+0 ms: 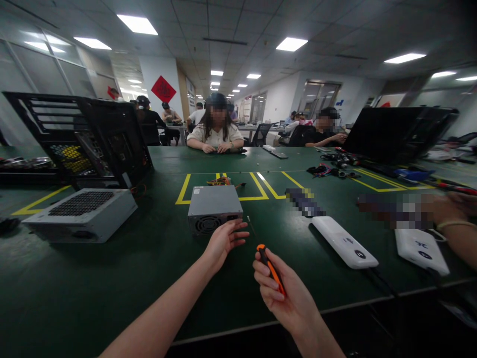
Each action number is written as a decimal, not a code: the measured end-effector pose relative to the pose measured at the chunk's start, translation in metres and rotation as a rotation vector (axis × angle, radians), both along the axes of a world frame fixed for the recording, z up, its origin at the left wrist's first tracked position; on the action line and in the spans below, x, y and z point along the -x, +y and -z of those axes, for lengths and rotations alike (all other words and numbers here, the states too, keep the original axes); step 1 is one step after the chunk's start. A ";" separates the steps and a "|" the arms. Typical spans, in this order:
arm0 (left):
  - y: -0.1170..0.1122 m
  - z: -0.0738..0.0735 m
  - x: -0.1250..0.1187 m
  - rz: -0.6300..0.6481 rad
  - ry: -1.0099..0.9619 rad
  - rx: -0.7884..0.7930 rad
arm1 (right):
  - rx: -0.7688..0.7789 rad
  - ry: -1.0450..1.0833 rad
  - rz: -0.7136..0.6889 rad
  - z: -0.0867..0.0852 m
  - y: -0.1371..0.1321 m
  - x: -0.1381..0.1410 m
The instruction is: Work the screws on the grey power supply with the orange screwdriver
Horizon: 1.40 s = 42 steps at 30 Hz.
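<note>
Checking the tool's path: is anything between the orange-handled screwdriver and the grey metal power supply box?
Nothing visible. The orange-handled screwdriver in the right hand points toward the grey metal power supply box; the left hand lies beside its shaft.

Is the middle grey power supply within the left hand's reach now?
Probably yes: the left hand sits at the near corner of the power supply, nothing between them; the right hand holds the screwdriver.
</note>
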<state>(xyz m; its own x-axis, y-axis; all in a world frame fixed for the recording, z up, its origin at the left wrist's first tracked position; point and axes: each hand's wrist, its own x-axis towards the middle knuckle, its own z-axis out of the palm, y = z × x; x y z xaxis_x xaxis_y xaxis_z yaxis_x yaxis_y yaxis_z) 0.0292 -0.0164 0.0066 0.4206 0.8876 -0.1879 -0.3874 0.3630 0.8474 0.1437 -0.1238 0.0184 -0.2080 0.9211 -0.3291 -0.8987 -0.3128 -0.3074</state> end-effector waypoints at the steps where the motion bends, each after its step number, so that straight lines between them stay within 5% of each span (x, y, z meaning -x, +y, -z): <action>1: 0.000 0.000 0.000 0.003 -0.002 0.001 | -0.020 -0.040 0.031 -0.002 0.001 -0.005; 14: 0.001 0.005 0.003 0.009 0.060 0.014 | -0.134 -0.339 0.085 -0.017 0.049 -0.026; 21: -0.004 0.011 -0.001 0.142 0.436 -0.291 | -0.048 -0.476 0.424 0.009 0.029 -0.087; 26: 0.003 0.013 -0.045 0.264 0.648 -0.763 | -0.029 -0.551 0.730 0.025 0.006 -0.110; 29: 0.012 0.018 -0.087 0.201 0.827 -1.050 | -0.062 -0.588 0.827 0.031 0.000 -0.109; 35: 0.020 0.032 -0.153 0.227 0.852 -1.221 | -0.116 -0.632 0.844 0.037 0.000 -0.104; 42: 0.016 0.030 -0.151 0.333 0.882 -1.292 | -0.107 -0.654 0.843 0.036 -0.001 -0.105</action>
